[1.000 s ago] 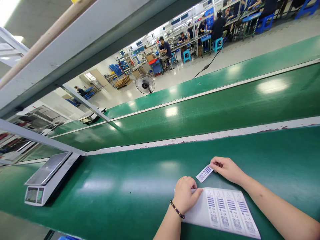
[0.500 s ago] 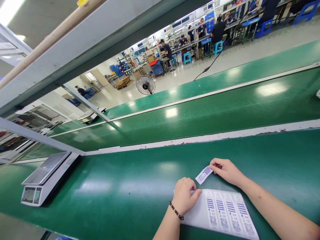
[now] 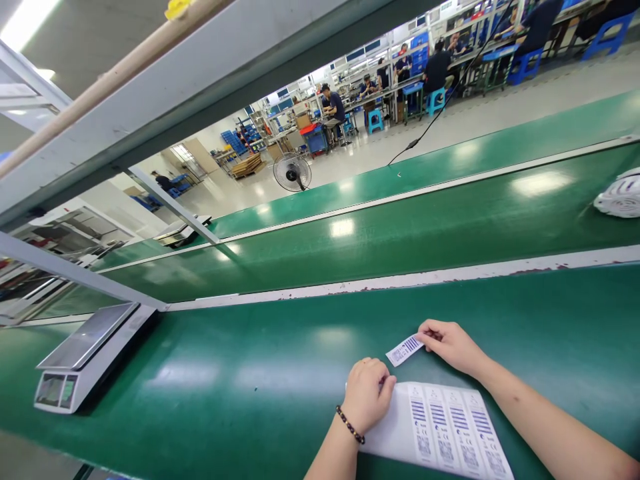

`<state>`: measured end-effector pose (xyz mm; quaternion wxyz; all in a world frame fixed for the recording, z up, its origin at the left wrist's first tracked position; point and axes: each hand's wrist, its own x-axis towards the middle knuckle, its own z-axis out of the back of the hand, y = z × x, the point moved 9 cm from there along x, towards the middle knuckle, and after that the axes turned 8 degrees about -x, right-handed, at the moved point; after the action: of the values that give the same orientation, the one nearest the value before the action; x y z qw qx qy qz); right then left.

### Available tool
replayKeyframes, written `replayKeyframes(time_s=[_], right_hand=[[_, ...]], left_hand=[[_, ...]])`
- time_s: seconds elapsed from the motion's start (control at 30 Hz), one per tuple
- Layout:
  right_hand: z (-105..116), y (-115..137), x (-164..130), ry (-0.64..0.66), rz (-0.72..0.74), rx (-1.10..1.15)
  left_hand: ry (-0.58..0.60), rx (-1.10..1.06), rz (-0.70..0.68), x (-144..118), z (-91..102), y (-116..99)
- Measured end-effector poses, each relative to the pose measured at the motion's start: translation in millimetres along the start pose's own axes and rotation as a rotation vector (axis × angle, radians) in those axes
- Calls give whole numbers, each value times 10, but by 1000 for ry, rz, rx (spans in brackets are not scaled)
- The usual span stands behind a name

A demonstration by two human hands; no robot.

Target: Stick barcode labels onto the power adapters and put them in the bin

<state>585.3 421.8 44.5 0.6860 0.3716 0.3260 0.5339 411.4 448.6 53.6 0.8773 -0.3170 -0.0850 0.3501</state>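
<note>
**White object [image 3: 621, 195] slides farther in along the green belt [image 3: 425, 223]**

Since the earlier frames it has come in from the belt's right end, beyond the far edge of the desk [image 3: 225, 420]. At the desk's near edge, right of its middle, lies a label sheet [image 3: 447, 427]. The left hand [image 3: 367, 393] sits palm down over the sheet's far left corner, fingers curled; whether they grip it, I cannot tell. Just past the sheet's far edge, the right hand [image 3: 450, 347] pinches the right end of a single label [image 3: 403, 350], thumb and finger closed. A scale [image 3: 90, 353] stands toward the desk's left end.
</note>
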Motion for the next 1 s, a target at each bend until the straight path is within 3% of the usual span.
replayKeyframes(time_s=[0.47, 0.83, 1.0], right_hand=[[13, 34, 36, -72, 2, 46], [120, -142, 69, -224, -29, 135], [109, -149, 63, -198, -34, 160]], left_hand=[[26, 36, 5, 10, -2, 18], [48, 49, 14, 32, -11, 18], [56, 45, 17, 33, -18, 29]])
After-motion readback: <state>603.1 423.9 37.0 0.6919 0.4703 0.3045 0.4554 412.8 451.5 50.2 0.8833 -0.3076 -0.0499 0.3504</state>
